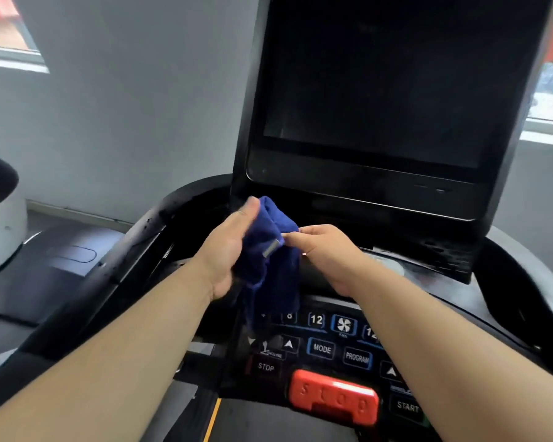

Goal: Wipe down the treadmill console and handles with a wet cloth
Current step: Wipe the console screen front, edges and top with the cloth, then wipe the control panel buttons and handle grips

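A dark blue cloth [270, 266] with a small grey tag hangs bunched above the treadmill console [339, 352]. My left hand [227, 247] grips the cloth's left side, thumb up along its top fold. My right hand [326, 253] pinches the cloth's right edge near the tag. Both hands hover over the button panel, just below the big dark screen [380, 78]. The left handle [134, 253] curves away on the left, and the right handle [521, 282] on the right. The cloth's lower end covers part of the upper left buttons.
A red STOP key [334, 400] sits at the console's front, with MODE, PROGRAM, START and fan buttons around it. A grey wall [134, 106] stands behind, with windows at both upper corners. Another machine's white and black edge [0, 193] shows at far left.
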{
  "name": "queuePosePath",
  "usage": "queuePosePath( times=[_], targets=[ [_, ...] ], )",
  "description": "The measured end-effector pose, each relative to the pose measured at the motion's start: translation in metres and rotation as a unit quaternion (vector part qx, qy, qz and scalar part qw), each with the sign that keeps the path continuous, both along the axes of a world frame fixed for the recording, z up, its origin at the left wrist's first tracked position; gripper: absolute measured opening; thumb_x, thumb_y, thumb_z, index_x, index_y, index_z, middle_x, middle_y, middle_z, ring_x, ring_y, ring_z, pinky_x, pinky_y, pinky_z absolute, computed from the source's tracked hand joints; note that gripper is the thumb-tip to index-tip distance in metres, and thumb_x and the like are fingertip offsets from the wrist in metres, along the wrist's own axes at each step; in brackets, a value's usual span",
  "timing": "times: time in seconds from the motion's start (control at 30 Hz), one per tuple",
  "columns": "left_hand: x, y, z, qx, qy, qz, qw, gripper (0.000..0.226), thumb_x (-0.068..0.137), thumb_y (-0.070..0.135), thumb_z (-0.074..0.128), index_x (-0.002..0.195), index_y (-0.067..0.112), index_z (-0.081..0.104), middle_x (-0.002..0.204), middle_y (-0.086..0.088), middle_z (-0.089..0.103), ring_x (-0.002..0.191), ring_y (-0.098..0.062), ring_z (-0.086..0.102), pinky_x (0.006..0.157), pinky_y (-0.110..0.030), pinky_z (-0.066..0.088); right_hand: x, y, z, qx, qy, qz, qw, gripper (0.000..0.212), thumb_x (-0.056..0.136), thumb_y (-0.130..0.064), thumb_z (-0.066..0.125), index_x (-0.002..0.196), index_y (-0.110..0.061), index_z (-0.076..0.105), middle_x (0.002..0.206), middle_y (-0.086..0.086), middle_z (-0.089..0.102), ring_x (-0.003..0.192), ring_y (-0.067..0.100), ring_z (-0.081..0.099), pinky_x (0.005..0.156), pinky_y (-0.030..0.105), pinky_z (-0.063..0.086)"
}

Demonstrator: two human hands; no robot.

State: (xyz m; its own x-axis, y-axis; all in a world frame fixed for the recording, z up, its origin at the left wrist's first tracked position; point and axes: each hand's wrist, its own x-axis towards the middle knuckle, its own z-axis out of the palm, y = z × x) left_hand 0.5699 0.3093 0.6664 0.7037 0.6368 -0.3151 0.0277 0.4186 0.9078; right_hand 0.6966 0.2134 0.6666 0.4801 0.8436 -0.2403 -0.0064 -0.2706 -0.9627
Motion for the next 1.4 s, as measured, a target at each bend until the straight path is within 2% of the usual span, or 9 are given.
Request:
queuePosePath(
  times=[0.17,0.3,0.43,0.6,0.7,0.8,0.93,1.2,1.4],
  targets=[
    [0.003,0.004,0.000,0.118,0.085,-0.035,0.989,0.047,0.083,0.000,0.058,0.119,0.028,0.050,0.089,-0.007,0.067,0.070,-0.019,0.062,0.062,-0.033,0.055,0.017,-0.010,-0.002,0.005,0.025,-0.079,0.997,0.017,0.094,-0.028,0.051,0.094,-0.022,0.066,0.101,0.001,0.070,0.100,0.020,0.063,0.092,0.041,0.050],
    [0.010,0.029,0.002,0.231,0.029,0.186,0.955,0.022,0.085,0.026,0.053,0.099,0.042,0.059,0.097,0.009,0.066,0.089,-0.012,0.065,0.088,-0.040,0.053,0.026,-0.008,0.005,0.040,0.104,-0.101,0.989,0.016,0.096,-0.020,0.051,0.106,-0.020,0.064,0.112,0.006,0.069,0.108,0.024,0.062,0.097,0.045,0.048],
    [0.016,0.028,0.007,0.469,0.087,-0.119,0.871,0.076,0.069,0.042,0.079,0.135,0.045,0.041,0.131,0.029,0.044,0.120,0.009,0.040,0.101,-0.016,0.031,0.023,0.009,0.017,0.087,0.200,-0.100,0.971,0.026,0.089,-0.003,0.055,0.115,-0.005,0.058,0.104,0.017,0.068,0.087,0.028,0.067,0.073,0.039,0.055],
    [0.021,0.070,0.002,0.431,0.157,-0.186,0.869,0.036,0.066,0.028,0.083,0.098,0.033,0.066,0.086,0.015,0.071,0.082,-0.004,0.066,0.079,-0.029,0.054,0.019,0.036,0.014,0.043,0.013,-0.150,0.988,0.055,0.075,-0.002,0.071,0.123,-0.016,0.048,0.107,0.006,0.065,0.091,0.023,0.064,0.080,0.041,0.054],
    [0.018,0.088,-0.007,0.365,0.100,-0.182,0.907,0.042,0.066,0.015,0.084,0.102,0.025,0.063,0.088,0.005,0.072,0.083,-0.012,0.068,0.080,-0.033,0.055,0.014,0.048,0.007,0.048,-0.035,-0.062,0.996,0.070,0.065,-0.012,0.078,0.122,-0.043,0.052,0.122,-0.005,0.058,0.102,0.018,0.063,0.087,0.034,0.052],
    [0.015,0.107,-0.015,0.246,0.041,-0.175,0.952,0.053,0.067,0.000,0.081,0.110,0.020,0.056,0.095,-0.003,0.073,0.090,-0.020,0.068,0.083,-0.037,0.055,0.003,0.061,-0.007,0.023,-0.063,-0.033,0.997,0.053,0.074,-0.003,0.074,0.115,-0.035,0.063,0.109,0.000,0.068,0.098,0.019,0.067,0.090,0.038,0.054],
    [0.004,0.126,-0.035,0.335,0.103,-0.176,0.920,0.044,0.068,0.015,0.084,0.101,0.032,0.062,0.098,0.009,0.070,0.096,-0.003,0.064,0.090,-0.026,0.048,-0.001,0.059,-0.026,-0.060,-0.238,-0.195,0.950,0.022,0.078,-0.009,0.056,0.089,-0.026,0.066,0.080,-0.007,0.068,0.077,0.010,0.062,0.068,0.026,0.051],
    [0.007,0.061,-0.062,0.334,0.100,-0.332,0.877,0.015,0.081,0.019,0.073,0.092,0.028,0.071,0.087,0.012,0.073,0.079,0.003,0.065,0.077,-0.018,0.048,0.000,0.018,-0.029,0.018,-0.138,-0.333,0.933,0.038,0.086,-0.002,0.045,0.104,-0.033,0.059,0.101,-0.013,0.064,0.091,-0.003,0.058,0.082,0.017,0.045],
    [-0.007,0.037,-0.072,0.340,0.170,-0.320,0.868,0.009,0.084,0.036,0.066,0.083,0.035,0.075,0.082,0.019,0.071,0.077,0.007,0.063,0.075,-0.016,0.044,-0.028,-0.046,-0.025,-0.054,-0.397,-0.294,0.868,0.038,0.073,-0.014,0.065,0.109,-0.027,0.065,0.104,-0.010,0.061,0.098,0.004,0.054,0.082,0.008,0.038]
  ],
)
